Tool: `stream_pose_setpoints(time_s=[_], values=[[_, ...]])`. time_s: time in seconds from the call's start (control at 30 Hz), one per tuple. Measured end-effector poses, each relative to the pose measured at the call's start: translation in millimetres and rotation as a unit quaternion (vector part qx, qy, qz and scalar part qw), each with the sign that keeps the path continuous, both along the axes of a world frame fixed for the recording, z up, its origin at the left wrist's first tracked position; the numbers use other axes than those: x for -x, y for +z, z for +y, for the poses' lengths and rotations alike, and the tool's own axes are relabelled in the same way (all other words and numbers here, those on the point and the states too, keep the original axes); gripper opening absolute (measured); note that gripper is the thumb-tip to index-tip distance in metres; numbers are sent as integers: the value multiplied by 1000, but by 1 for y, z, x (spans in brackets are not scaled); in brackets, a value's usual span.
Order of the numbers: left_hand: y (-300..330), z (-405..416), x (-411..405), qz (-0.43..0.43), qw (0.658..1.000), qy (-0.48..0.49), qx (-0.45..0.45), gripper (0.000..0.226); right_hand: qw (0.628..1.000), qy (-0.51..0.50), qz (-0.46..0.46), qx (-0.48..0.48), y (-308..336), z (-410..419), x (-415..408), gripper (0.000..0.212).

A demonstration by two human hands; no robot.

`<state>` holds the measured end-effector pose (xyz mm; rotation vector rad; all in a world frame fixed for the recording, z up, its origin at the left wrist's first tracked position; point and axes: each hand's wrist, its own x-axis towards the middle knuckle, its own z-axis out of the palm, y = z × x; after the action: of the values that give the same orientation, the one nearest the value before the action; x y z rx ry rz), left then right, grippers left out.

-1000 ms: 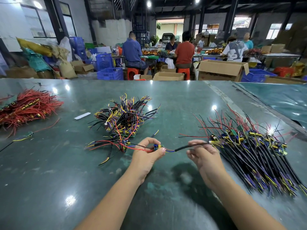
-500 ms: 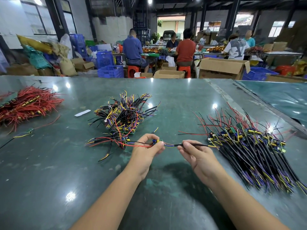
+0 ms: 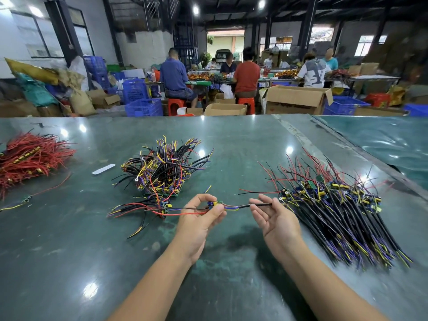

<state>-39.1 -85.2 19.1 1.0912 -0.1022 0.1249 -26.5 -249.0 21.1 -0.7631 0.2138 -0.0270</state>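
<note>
My left hand (image 3: 199, 218) pinches a small circuit board (image 3: 214, 203) between thumb and fingers, just above the green table (image 3: 69, 262). Red and black leads trail left from the board. To its right runs a black-sleeved cable (image 3: 259, 205) with blue and yellow cores. That cable lies across the thumb and fingertips of my right hand (image 3: 275, 222), which is palm-up with fingers spread and relaxed.
A tangled heap of wired boards (image 3: 162, 172) sits behind my left hand, with a few more (image 3: 143, 208) beside it. A long fanned pile of harnesses (image 3: 335, 212) lies right, red wires (image 3: 27, 158) far left, a white strip (image 3: 103, 169) between. People work at benches beyond.
My right hand has turned palm-up and loosened its grip on the black cable. My left hand keeps hold of the board in about the same place.
</note>
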Motion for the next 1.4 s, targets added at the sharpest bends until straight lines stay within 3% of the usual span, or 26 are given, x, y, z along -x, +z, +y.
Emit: stream_pose_setpoints(time_s=[0.2, 0.4, 0.67, 0.83, 0.97, 1.23, 1.4], values=[[-1, 10, -3, 8, 1000, 23, -3, 22, 997, -25, -27, 70, 0, 0, -3, 19], [-4, 13, -4, 25, 999, 15, -36, 21, 994, -46, -46, 92, -1, 0, -2, 23], [-2, 8, 0, 29, 996, 1, -81, 21, 978, -153, 10, 144, -4, -3, -9, 22], [0, 7, 1, 45, 997, 16, -65, 20, 961, -168, -44, 216, -7, -3, -6, 26], [2, 10, -2, 49, 998, 27, -3, 19, 953, -141, -85, 256, -5, -4, -3, 26], [0, 19, -7, 69, 993, 92, 23, 23, 942, -13, -87, 324, -8, -7, -3, 17], [-2, 16, -6, 70, 992, 104, 25, 22, 947, -15, -78, 310, -8, -3, -2, 22]])
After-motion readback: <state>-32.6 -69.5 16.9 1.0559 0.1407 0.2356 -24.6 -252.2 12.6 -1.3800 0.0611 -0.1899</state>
